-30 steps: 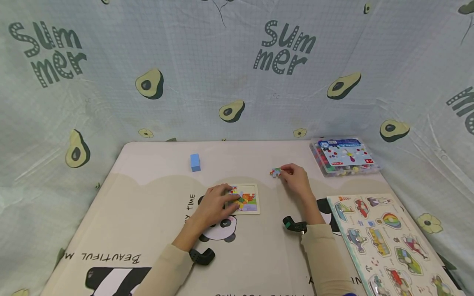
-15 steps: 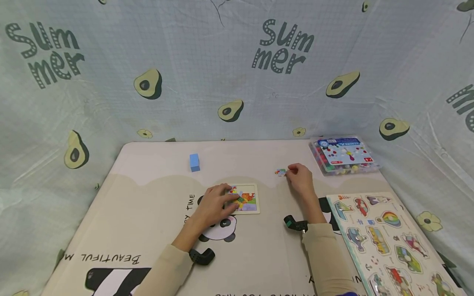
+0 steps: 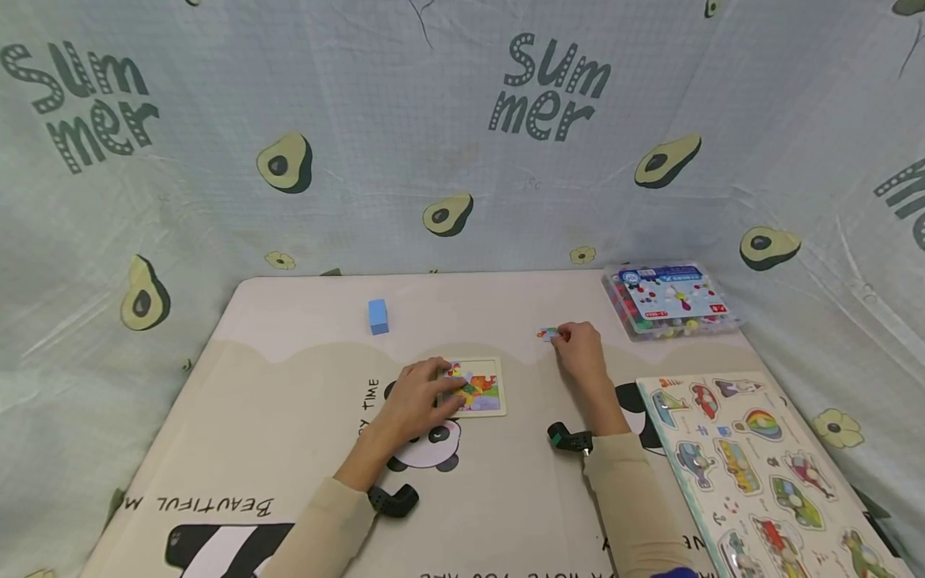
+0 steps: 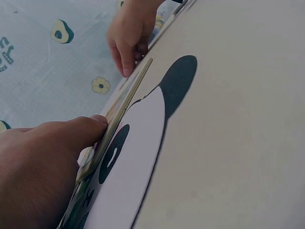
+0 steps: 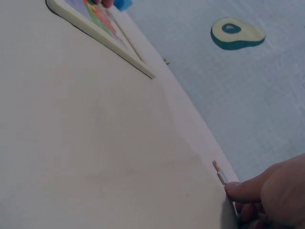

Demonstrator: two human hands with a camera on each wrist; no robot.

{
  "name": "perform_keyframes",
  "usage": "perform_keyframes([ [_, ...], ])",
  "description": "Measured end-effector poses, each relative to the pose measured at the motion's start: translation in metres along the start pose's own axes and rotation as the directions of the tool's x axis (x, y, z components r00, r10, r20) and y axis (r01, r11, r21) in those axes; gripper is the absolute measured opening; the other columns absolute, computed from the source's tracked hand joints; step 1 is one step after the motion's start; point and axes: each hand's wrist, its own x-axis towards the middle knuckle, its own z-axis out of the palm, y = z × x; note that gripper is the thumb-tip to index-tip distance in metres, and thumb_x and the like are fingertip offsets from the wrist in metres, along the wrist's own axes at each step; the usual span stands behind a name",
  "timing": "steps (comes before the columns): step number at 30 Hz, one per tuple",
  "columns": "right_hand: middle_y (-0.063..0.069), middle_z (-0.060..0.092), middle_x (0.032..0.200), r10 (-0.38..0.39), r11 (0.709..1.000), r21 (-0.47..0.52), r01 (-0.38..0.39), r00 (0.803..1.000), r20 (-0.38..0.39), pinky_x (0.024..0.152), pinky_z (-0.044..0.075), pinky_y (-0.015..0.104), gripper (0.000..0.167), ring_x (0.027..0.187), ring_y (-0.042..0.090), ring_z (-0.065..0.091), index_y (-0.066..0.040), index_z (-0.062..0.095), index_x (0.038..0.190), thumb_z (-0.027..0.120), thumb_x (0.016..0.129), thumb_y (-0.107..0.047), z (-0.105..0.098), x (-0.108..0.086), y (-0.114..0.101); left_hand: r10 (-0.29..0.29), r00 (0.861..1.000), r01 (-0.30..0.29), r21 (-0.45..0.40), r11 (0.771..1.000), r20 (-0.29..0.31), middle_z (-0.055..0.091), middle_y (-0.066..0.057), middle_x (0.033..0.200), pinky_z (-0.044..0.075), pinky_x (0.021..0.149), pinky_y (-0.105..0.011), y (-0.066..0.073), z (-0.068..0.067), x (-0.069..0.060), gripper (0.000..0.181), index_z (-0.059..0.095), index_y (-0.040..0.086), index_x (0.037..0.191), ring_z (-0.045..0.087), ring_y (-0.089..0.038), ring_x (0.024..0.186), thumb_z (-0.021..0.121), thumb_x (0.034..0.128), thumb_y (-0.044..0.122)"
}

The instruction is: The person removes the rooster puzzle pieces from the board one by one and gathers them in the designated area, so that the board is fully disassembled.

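My left hand [image 3: 421, 397] rests across the left side of a small framed jigsaw puzzle [image 3: 493, 389], fingers spread over its colourful picture. In the left wrist view the thumb [image 4: 90, 131] touches the near edge of the frame. Farther back and to the right, my right hand [image 3: 584, 353] pinches a small colourful puzzle piece [image 3: 547, 333] between thumb and fingers, at or just over the tabletop. The right wrist view shows that piece [image 5: 219, 172] edge-on, partly covered by the fingertips. The left hand hides part of the puzzle.
A blue block [image 3: 379, 317] stands at the back left. At the back right lies a clear plastic box [image 3: 672, 301] of coloured pieces with a printed label. A large board of vehicle pictures [image 3: 766, 474] covers the right front. Printed fabric hangs behind the table.
The right hand has shifted slightly to the right with the puzzle piece, which now shows at a different angle. The left hand stays on the puzzle.
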Motion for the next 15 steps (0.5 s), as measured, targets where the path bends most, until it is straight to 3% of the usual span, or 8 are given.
perform_keyframes([
  [5,0.026,0.067,0.1,0.026,1.0,0.003,-0.026,0.999,-0.023,0.083,0.05,0.048,0.027,0.091,0.035,0.06,0.012,0.069,0.114,0.064,0.094,-0.007,0.001,0.002,0.002,0.0,1.0,0.0,0.007,1.0,-0.004,0.062,-0.011,0.128,0.042,0.105,-0.055,0.001,-0.001,0.0,0.032,0.076,0.019,0.118,0.059,-0.032,0.122,0.069,0.0932,0.038],
  [15,0.024,0.062,0.101,0.059,0.996,0.07,-0.058,0.998,-0.012,0.084,0.047,0.045,0.036,0.092,0.033,0.055,0.012,0.063,0.124,0.062,0.097,-0.011,-0.009,0.002,0.008,-0.008,1.0,0.008,0.002,1.0,0.004,0.061,-0.011,0.128,0.041,0.106,-0.055,-0.001,0.0,0.0,0.032,0.076,0.019,0.118,0.058,-0.032,0.122,0.069,0.0933,0.038],
])
